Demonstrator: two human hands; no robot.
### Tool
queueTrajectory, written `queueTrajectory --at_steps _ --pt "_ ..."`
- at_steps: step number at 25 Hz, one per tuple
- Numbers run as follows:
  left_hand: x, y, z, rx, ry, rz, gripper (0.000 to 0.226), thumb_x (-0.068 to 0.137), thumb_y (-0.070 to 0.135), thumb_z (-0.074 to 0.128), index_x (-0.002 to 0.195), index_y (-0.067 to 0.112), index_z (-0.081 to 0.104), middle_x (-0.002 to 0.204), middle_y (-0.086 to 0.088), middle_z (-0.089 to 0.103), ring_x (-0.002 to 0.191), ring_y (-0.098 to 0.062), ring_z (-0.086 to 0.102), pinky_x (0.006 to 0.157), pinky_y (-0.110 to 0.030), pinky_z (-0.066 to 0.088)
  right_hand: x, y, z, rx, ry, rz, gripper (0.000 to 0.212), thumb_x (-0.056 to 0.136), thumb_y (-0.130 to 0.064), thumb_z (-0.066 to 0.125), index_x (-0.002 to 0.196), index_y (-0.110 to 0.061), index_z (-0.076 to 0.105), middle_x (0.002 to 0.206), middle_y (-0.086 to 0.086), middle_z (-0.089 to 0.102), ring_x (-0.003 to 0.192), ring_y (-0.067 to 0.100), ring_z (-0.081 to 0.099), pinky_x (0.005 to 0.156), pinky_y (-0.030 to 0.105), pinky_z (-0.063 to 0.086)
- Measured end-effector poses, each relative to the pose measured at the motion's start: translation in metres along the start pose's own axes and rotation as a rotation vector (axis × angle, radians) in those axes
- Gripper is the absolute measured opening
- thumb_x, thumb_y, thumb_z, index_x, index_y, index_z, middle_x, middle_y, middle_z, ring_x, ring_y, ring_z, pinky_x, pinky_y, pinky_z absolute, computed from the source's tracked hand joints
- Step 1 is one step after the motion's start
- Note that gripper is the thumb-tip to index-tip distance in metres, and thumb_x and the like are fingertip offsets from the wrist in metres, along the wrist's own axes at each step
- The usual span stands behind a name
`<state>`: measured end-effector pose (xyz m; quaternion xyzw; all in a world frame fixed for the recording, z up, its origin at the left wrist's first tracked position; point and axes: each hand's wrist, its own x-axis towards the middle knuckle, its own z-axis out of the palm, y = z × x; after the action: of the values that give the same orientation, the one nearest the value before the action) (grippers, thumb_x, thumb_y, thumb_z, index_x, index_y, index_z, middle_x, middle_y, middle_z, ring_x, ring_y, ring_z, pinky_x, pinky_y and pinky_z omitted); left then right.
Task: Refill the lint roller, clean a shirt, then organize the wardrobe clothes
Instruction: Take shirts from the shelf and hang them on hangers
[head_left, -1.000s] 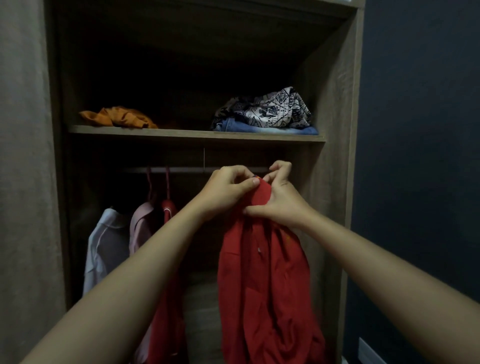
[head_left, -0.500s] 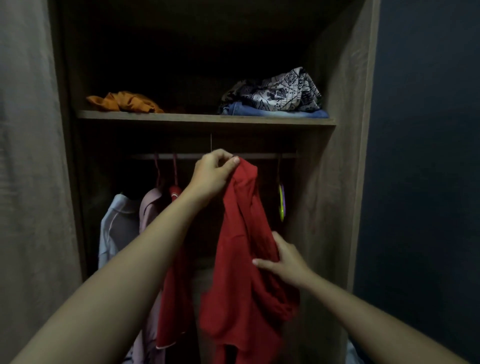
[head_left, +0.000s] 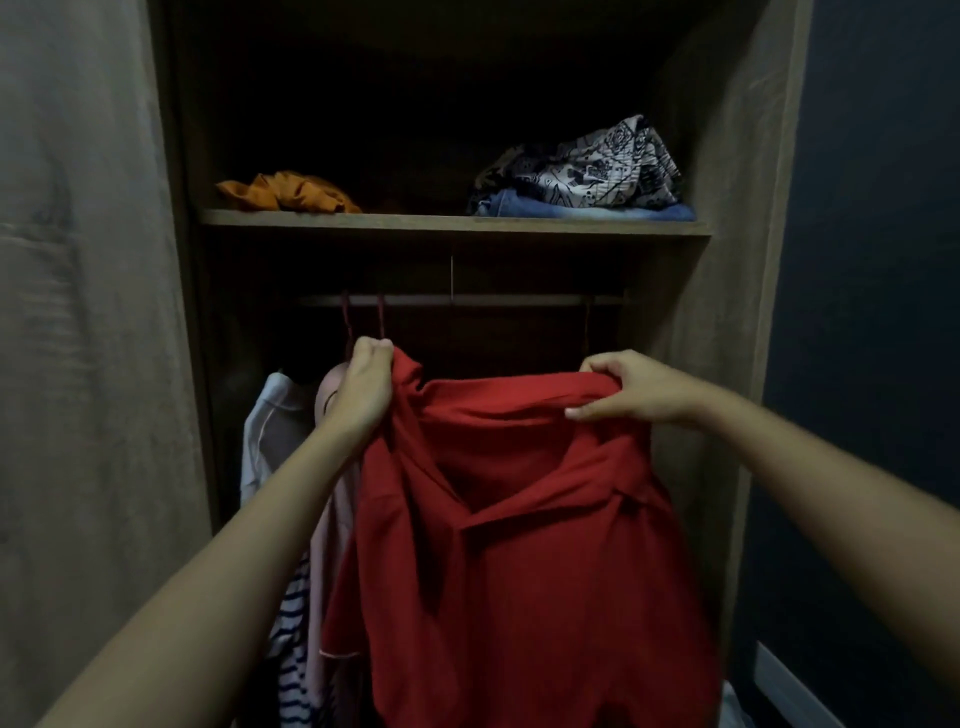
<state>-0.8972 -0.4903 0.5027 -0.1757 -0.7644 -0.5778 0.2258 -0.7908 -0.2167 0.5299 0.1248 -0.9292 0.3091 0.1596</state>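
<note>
While both hands (head_left: 363, 387) (head_left: 631, 387) pinch it, red shirt (head_left: 519, 545) seemingly hangs below fingers (head_left: 597, 366)

Wooden wardrobe shelf (head_left: 415, 222) holding a crumpled orange garment (head_left: 288, 193) at left, and a patterned cloth (head_left: 582, 169) atop what looks like folded denim (head_left: 587, 209) at right.

**Materials and Finishes**

The red shirt (head_left: 519, 545) is matt knit cloth. The wardrobe (head_left: 727, 156) and shelf (head_left: 452, 224) show matt wood grain. The orange cloth (head_left: 291, 193) is crumpled fabric. The printed cloth (head_left: 582, 166) lies on blue denim (head_left: 524, 207).
</note>
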Motion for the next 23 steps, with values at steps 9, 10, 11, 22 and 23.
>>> queueTrajectory --at_steps 9,10,11,22,23 --pt "-0.043 -0.014 -0.014 0.418 -0.368 0.423 0.052 0.056 0.051 0.057 0.106 0.035 0.056 0.093 -0.005 0.07 0.079 -0.014 0.065 0.08 -0.032 0.048 -0.026 0.012 -0.022 0.088 -0.145 0.001 0.035 0.068 0.005 0.074 0.063 -0.028 0.067 0.084 0.0 0.064 0.076 0.006 0.058 0.072 0.022 0.045" --pt "-0.044 -0.015 -0.011 0.387 -0.357 0.405 0.046 0.056 0.049 0.055 0.097 0.032 0.066 0.086 -0.001 0.072 0.077 -0.01 0.064 0.078 -0.029 0.048 -0.028 0.017 -0.022 -0.063 -0.11 0.016 0.038 0.07 0.002 0.074 0.057 -0.033 0.067 0.082 -0.002 0.067 0.074 0.002 0.059 0.073 0.02 0.044" --pt "-0.042 -0.016 -0.008 0.398 -0.352 0.366 0.041 0.058 0.048 0.055 0.089 0.028 0.073 0.082 0.002 0.072 0.078 -0.007 0.063 0.078 -0.028 0.048 -0.03 0.02 -0.02 -0.252 -0.071 0.027 0.041 0.072 -0.001 0.073 0.056 -0.038 0.066 0.082 -0.004 0.069 0.074 -0.001 0.06 0.073 0.019 0.046" --pt "-0.02 -0.02 0.03 0.618 -0.212 0.338 0.028 0.083 0.006 0.059 0.108 0.013 0.071 0.108 -0.009 0.071 0.108 -0.027 0.062 0.093 -0.035 0.047 -0.041 0.047 -0.012 -0.467 -0.047 0.26 0.054 0.074 0.009 0.051 0.083 -0.041 0.07 0.119 -0.001 0.064 0.099 0.017 0.062 0.084 0.028 0.053" --pt "-0.019 -0.023 0.032 0.608 -0.237 0.344 0.029 0.081 0.003 0.06 0.106 0.013 0.072 0.106 -0.008 0.073 0.107 -0.025 0.064 0.093 -0.032 0.047 -0.043 0.052 -0.011 -0.369 -0.047 0.28 0.053 0.074 0.01 0.051 0.078 -0.04 0.069 0.114 0.0 0.066 0.09 0.017 0.064 0.077 0.025 0.055"
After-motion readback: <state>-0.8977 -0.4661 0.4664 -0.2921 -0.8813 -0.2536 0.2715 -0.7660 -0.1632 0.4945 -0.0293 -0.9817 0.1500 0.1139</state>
